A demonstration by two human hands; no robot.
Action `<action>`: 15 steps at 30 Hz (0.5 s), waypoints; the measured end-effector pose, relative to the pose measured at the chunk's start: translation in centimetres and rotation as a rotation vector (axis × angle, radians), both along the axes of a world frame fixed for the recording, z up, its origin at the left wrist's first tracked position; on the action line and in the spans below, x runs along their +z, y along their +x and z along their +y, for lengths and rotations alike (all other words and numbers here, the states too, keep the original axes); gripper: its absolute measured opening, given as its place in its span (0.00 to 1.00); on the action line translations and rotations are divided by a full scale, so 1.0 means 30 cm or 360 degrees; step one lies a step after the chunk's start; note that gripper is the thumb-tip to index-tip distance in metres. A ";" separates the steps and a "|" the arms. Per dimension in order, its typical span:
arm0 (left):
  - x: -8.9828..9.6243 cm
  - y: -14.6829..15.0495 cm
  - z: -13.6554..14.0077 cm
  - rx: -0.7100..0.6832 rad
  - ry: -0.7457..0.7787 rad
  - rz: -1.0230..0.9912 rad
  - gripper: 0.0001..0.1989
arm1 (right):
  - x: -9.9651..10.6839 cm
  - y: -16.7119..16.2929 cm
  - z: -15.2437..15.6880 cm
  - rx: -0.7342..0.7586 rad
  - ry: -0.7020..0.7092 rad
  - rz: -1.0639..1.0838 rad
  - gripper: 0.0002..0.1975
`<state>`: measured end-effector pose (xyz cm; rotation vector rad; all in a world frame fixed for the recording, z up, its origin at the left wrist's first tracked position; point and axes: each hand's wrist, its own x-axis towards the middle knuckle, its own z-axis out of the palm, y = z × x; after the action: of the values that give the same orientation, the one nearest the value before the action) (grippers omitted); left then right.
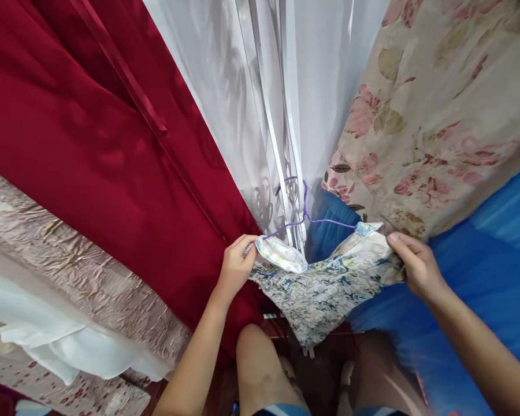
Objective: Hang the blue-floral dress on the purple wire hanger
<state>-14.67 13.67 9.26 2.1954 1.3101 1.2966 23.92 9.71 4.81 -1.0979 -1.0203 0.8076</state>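
A blue, white and yellow patterned dress (325, 294) hangs in front of me on a purple wire hanger (305, 215). My left hand (238, 260) pinches the garment's left shoulder, thumb and fingers closed at the edge. On the other side, my right hand (411, 260) grips the right shoulder edge between thumb and fingers. The neckline sags in a V between the two hands, and its pale lining shows. The hanger's hook curls up in front of white straps (286, 138); whether it hangs on anything is unclear.
Long red fabric (125, 138) hangs on the left beside white cloth (212, 75). Floral fabric (442, 127) and blue fabric (472, 283) fill the right. Textured pink cloth (91, 266) and white ruffled cloth (60, 323) lie lower left. My knee (260, 358) shows below the dress.
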 end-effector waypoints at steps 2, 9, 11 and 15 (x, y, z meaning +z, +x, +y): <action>0.072 0.043 -0.039 0.0068 0.0174 0.0048 0.10 | 0.026 -0.007 -0.008 -0.0141 0.0075 -0.0010 0.15; 0.159 0.130 -0.048 -0.0004 0.0333 0.0422 0.06 | -0.006 0.113 -0.172 -0.0200 -0.0516 0.0512 0.16; 0.062 0.128 -0.007 -0.0048 0.0367 0.0252 0.07 | -0.084 0.118 -0.295 0.0215 -0.0717 0.0360 0.20; -0.141 0.142 0.062 0.0123 0.0274 -0.0403 0.16 | -0.202 -0.049 -0.493 0.1421 -0.0919 -0.0034 0.23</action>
<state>-10.40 15.52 5.02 2.0190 1.2357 1.7112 22.45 -5.07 -1.25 -1.1037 -1.3513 1.8982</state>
